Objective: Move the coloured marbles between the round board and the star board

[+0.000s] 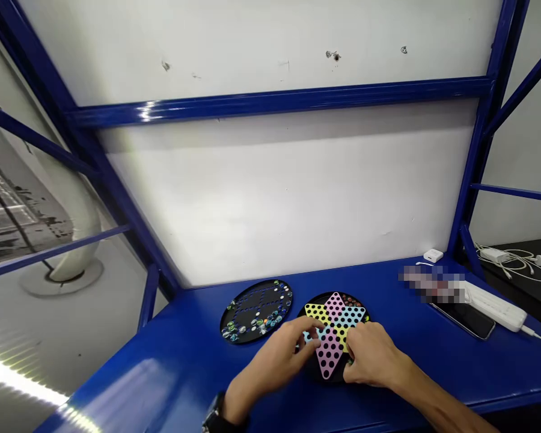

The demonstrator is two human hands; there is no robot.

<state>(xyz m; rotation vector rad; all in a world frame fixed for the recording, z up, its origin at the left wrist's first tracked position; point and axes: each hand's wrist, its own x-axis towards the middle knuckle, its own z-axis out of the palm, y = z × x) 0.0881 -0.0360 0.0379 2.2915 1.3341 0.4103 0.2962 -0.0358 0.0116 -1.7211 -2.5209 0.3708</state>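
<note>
The left hand (275,361), with a black wristwatch (215,415) on its wrist, reaches with fingers spread and lightly curved over the 9 o'clock side of a pastel pink, yellow and blue star-shaped perforated board (336,328), which sits on a round black base. The right hand (369,355), its fingers bunched, presses close against the board's 4 o'clock side. Whether either hand holds a marble, I cannot tell. Just beside the board at 9 o'clock, with only a narrow gap, lies a round black perforated disc (256,311) scattered with small glass marbles (256,325). Both stand on a glossy blue metal tabletop (171,373), near its back edge at 12 o'clock. Open blue surface spreads at 3 o'clock towards a black smartphone (464,319) and a white power strip (496,307).
</note>
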